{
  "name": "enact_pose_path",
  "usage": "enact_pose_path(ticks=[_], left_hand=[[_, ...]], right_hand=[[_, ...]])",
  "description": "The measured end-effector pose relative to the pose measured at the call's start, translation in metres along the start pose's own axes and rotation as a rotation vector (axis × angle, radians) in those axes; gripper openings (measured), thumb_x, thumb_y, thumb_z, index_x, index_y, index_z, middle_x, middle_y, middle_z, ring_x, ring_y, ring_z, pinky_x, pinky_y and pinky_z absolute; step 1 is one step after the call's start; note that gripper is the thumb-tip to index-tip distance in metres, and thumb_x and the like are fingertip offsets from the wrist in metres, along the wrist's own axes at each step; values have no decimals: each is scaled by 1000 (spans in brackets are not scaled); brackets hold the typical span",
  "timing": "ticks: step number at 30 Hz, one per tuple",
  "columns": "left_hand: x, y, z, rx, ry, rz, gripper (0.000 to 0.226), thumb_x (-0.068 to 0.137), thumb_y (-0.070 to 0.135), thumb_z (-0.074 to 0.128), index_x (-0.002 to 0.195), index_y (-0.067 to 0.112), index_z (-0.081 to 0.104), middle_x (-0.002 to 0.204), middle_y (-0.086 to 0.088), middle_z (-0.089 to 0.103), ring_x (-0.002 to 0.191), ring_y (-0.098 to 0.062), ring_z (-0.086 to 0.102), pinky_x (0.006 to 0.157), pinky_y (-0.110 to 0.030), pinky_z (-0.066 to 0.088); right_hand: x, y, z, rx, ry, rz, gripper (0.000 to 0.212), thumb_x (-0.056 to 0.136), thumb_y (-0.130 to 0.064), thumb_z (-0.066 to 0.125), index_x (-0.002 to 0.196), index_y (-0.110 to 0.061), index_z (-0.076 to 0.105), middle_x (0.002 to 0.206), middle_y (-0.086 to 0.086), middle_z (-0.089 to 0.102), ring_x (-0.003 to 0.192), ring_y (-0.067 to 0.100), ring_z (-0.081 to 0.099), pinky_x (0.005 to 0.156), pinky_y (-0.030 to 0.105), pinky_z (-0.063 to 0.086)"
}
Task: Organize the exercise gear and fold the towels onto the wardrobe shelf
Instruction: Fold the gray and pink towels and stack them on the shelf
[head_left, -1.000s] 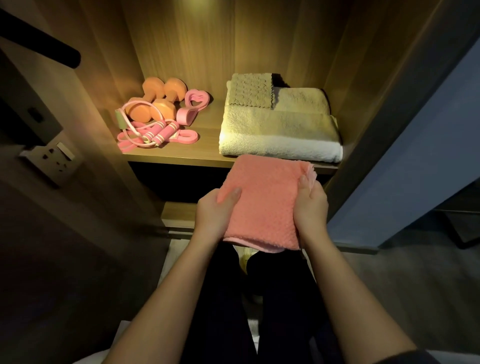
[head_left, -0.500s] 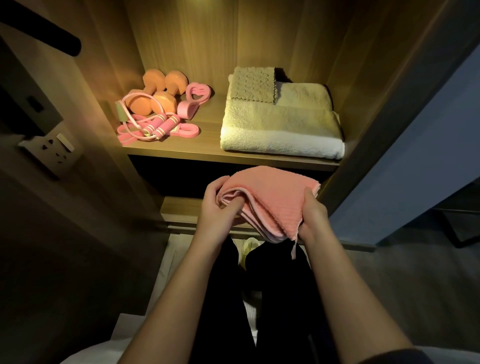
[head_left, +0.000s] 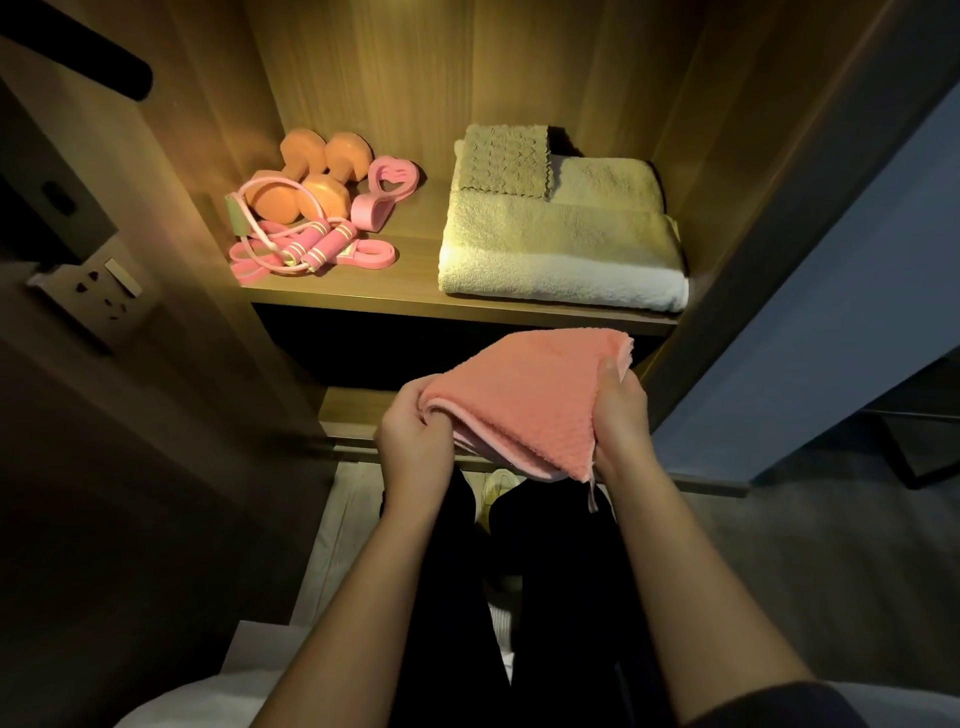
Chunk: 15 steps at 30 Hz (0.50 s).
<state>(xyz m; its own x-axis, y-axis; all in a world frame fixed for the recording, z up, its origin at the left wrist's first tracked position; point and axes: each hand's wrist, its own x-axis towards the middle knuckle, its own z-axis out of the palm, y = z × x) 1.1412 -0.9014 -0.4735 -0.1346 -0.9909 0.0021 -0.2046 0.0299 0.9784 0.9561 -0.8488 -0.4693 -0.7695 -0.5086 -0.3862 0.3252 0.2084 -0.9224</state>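
Note:
A folded pink towel (head_left: 524, 395) is held in the air just below and in front of the lit wardrobe shelf (head_left: 415, 299). My left hand (head_left: 413, 439) grips its left folded edge, and my right hand (head_left: 621, 410) pinches its right edge with the thumb on top. On the shelf's right lies a large folded cream towel (head_left: 561, 244) with a small beige cloth (head_left: 506, 161) on its back left corner. At the shelf's left sit two orange dumbbells (head_left: 311, 179), a pink heart-shaped grip ring (head_left: 384, 192), a pink skipping rope (head_left: 311, 247) and a pink resistance band (head_left: 369, 257).
The wardrobe's wooden side walls (head_left: 727, 156) close in the shelf left and right. A lower shelf edge (head_left: 353, 415) lies behind my hands. A wall socket (head_left: 98, 288) is at the left. My dark-trousered legs (head_left: 519, 597) stand below, on a grey floor (head_left: 831, 571).
The pink towel went from a flat panel held upright to a folded bundle. My hands shifted a little to the right and now hold it more level under the shelf edge.

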Motion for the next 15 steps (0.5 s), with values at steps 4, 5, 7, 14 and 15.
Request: enact_pose_path(ticks=[4, 5, 7, 14, 15], left_hand=[[3, -3, -1, -127, 44, -86, 35, 97, 2, 46, 103, 31, 64, 97, 8, 66, 87, -6, 63, 60, -12, 49], [3, -3, 2, -217, 36, -162, 30, 99, 5, 46, 102, 29, 65, 97, 5, 67, 86, -9, 64, 59, -14, 51], [3, 4, 8, -525, -17, -393, 22, 102, 12, 46, 107, 19, 66, 103, -5, 68, 89, -14, 66, 63, -19, 55], [8, 17, 5, -681, -110, -392, 43, 100, 48, 41, 131, 20, 54, 124, -6, 64, 112, -20, 62, 91, -37, 52], [10, 20, 6, -557, -68, -347, 31, 100, 39, 47, 125, 22, 56, 119, -3, 65, 108, -17, 63, 82, -31, 53]], right_hand=[[2, 9, -1, 4, 73, -101, 34, 103, -43, 39, 123, -20, 54, 112, 3, 64, 97, 16, 63, 73, 31, 50], [1, 12, -1, 11, 64, -138, 32, 102, -43, 40, 121, -22, 54, 113, 1, 65, 98, 14, 63, 73, 31, 50], [1, 17, -4, 64, -26, -172, 30, 102, -39, 43, 125, -23, 54, 117, -1, 65, 104, 12, 63, 81, 32, 52], [4, 23, -16, 338, -323, -26, 31, 92, -3, 59, 116, -21, 59, 104, 1, 73, 96, 17, 71, 76, 32, 58], [3, 21, -21, 353, -362, -5, 38, 85, -2, 65, 118, -20, 59, 101, 2, 75, 94, 19, 72, 73, 32, 58]])
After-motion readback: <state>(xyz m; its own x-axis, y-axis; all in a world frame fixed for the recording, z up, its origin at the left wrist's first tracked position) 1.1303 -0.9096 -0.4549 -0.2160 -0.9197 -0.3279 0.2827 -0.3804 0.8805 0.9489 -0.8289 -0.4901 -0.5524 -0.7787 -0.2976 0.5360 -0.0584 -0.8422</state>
